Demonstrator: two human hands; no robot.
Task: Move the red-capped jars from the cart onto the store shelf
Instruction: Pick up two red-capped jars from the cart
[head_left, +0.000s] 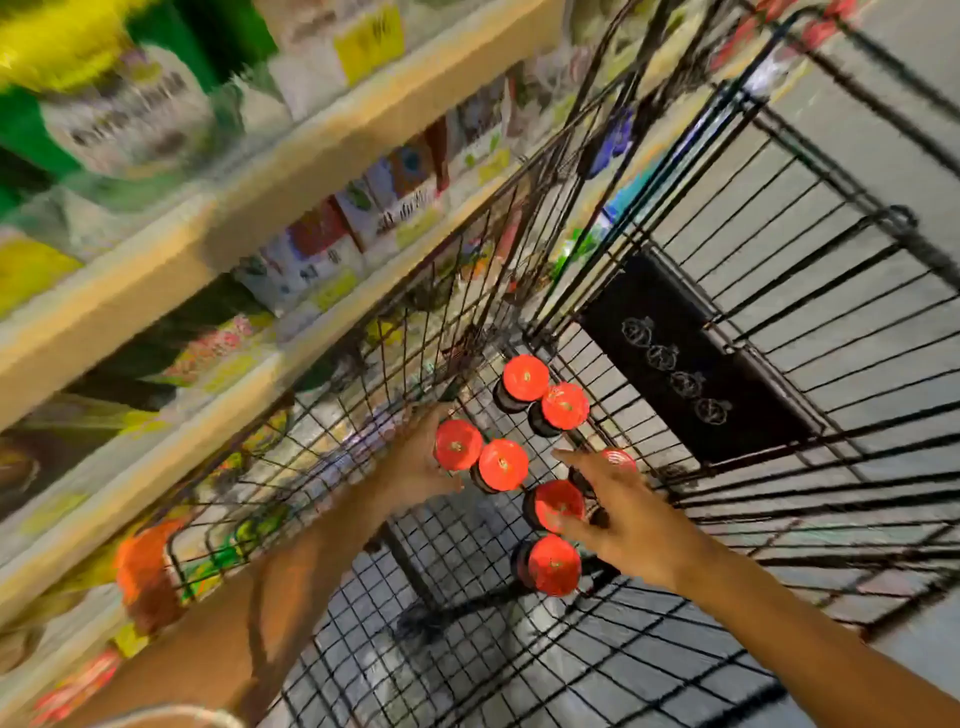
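Several red-capped jars stand on the wire floor of the black cart (519, 649). Two sit at the far end (525, 378), two in the middle (503, 465), and others nearer me (553, 565). My left hand (415, 462) is inside the cart, with fingers and thumb curled around the leftmost jar (457, 444). My right hand (623, 519) hovers with fingers spread over one jar (558, 506) and partly hides another (618, 460). The store shelf (260, 197) runs along the left of the cart.
The shelves hold blurred packets and boxes (384, 202) on several levels. The cart's wire side wall (467, 291) stands between the jars and the shelf. A black panel (691, 358) hangs on the cart's far wall. Grey floor (883, 130) lies to the right.
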